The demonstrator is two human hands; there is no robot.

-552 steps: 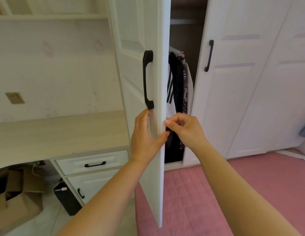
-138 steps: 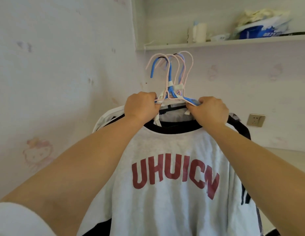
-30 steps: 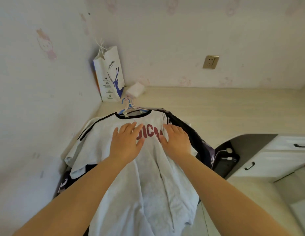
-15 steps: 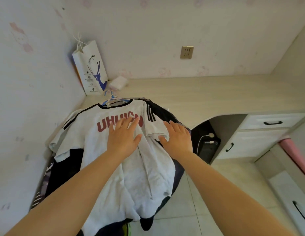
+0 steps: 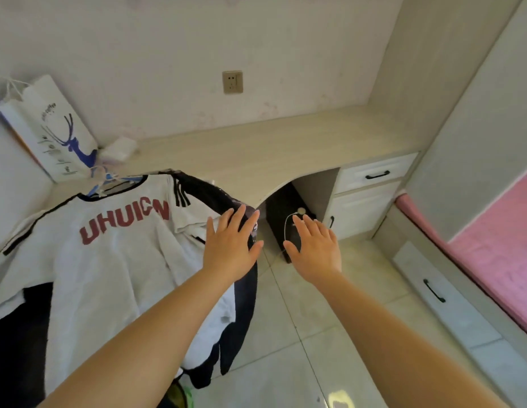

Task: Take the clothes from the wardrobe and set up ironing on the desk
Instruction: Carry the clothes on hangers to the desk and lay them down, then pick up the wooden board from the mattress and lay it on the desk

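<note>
— Where are the clothes?

— The white T-shirt with red lettering (image 5: 109,260) lies over dark garments (image 5: 215,195) on the pale wooden desk (image 5: 286,148), just left of the left hand (image 5: 230,245).

— Holding anything?

— No. Both hands are flat, fingers spread; the right hand (image 5: 315,248) hovers over the tiled floor (image 5: 315,334).

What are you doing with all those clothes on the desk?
A person has laid a pile of clothes over the left end of the desk, hangers still in them. A white shirt with red letters lies on top of darker clothes, and the bottoms hang off the edge. Both hands are open and empty: the left hand is over the pile's right edge, the right hand over the floor. No iron is in sight.
</note>
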